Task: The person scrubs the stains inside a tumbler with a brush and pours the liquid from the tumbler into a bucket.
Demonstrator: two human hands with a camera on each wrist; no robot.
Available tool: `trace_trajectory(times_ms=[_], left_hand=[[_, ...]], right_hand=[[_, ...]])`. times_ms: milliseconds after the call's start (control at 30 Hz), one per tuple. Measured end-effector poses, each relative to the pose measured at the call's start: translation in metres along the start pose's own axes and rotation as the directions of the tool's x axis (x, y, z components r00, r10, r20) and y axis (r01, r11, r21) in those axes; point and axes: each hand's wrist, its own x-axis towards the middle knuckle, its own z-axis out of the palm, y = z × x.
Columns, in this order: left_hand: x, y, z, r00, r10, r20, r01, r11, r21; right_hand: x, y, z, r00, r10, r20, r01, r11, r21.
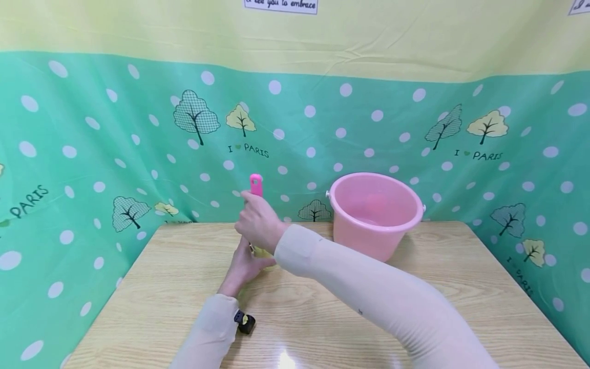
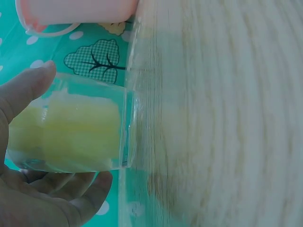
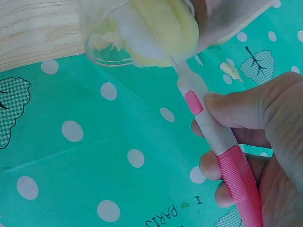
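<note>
A clear cup (image 2: 130, 118) is held in my left hand (image 1: 245, 264), thumb on one side and curled fingers on the other. The yellow and white sponge head (image 3: 163, 30) of a cup brush sits partly inside it, with part showing at the cup's mouth. My right hand (image 1: 260, 218) grips the pink and white brush handle (image 3: 236, 172), its thumb lying along the white part. In the head view, the pink handle end (image 1: 256, 183) sticks up above the right hand. The right hand and sleeve hide most of the cup there.
To the right of my hands, a pink bucket (image 1: 364, 241) stands on the wood-grain table (image 1: 304, 312). Behind the table hangs a green and yellow cloth (image 1: 295, 123) with dots and trees. A small black device (image 1: 246, 323) is strapped to my left wrist.
</note>
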Motion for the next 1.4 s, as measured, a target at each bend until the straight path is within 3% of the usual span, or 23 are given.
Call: trace_trajectory(times_ms=[133, 367, 500, 900, 1233, 1400], left_hand=[[0.000, 0.001, 0.001, 1.000, -0.027, -0.003, 0.027, 1.000, -0.005], [0.000, 0.003, 0.003, 0.988, -0.153, -0.015, 0.153, 0.988, 0.017], [0.001, 0.004, 0.004, 0.984, -0.177, -0.011, 0.177, 0.984, 0.016], [0.002, 0.005, 0.004, 0.984, -0.177, -0.035, 0.177, 0.984, -0.005], [0.002, 0.002, 0.003, 0.986, -0.164, -0.018, 0.164, 0.986, 0.040], [0.002, 0.001, 0.002, 0.991, -0.131, -0.010, 0.131, 0.991, 0.040]], right_hand=[[0.002, 0.001, 0.003, 1.000, 0.019, 0.017, -0.019, 1.000, 0.009], [0.005, 0.007, 0.012, 0.997, 0.061, 0.044, -0.064, 0.996, 0.069], [0.003, 0.011, 0.018, 0.995, 0.089, 0.041, -0.093, 0.990, 0.107], [-0.008, 0.017, 0.027, 0.995, 0.098, 0.030, -0.101, 0.982, 0.161], [-0.013, 0.012, 0.014, 0.999, 0.054, 0.005, -0.054, 0.981, 0.188], [-0.010, 0.008, 0.009, 0.999, 0.025, -0.035, -0.020, 0.990, 0.139]])
